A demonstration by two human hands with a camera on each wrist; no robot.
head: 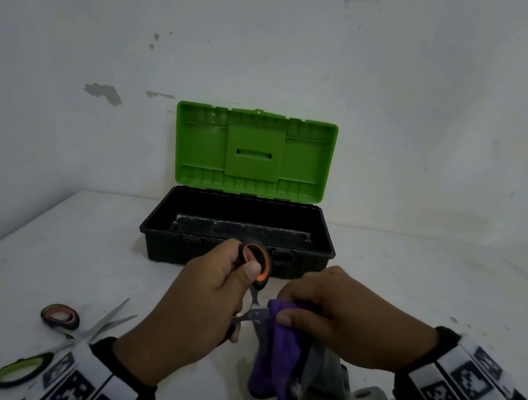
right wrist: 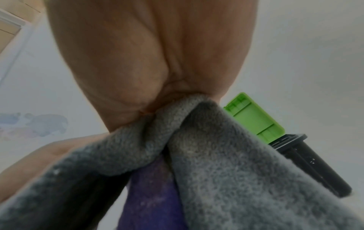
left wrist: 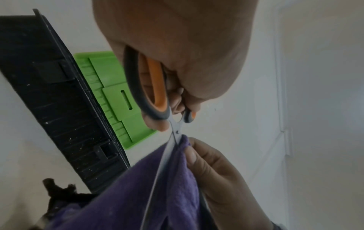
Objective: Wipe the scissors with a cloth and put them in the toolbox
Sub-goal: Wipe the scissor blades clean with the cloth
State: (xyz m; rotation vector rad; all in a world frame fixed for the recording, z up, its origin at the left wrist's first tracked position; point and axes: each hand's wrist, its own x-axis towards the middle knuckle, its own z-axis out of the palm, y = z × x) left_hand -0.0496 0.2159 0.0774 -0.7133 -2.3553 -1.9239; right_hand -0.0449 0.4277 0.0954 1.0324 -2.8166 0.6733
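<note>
Toolbox [head: 160,235], the landmark: black tray with green lid [head: 252,153] raised upright against the wall, standing on a white table [head: 415,282]; directly before its front wall, lifted clear of the table, the orange-handled scissors [head: 256,269], blades slightly parted and pointing down and away from the box; left hand [head: 201,304], fingers curled through and around the handle loops, thumb pressed on the upper loop; right hand [head: 344,319], thumb and fingers pinched together on a purple-and-grey cloth [head: 276,354] folded over one blade just below the pivot; the cloth's free end hangs toward the table; well in front and left of the toolbox, two further pairs of scissors [head: 68,335] lie crossed on the table.
</note>
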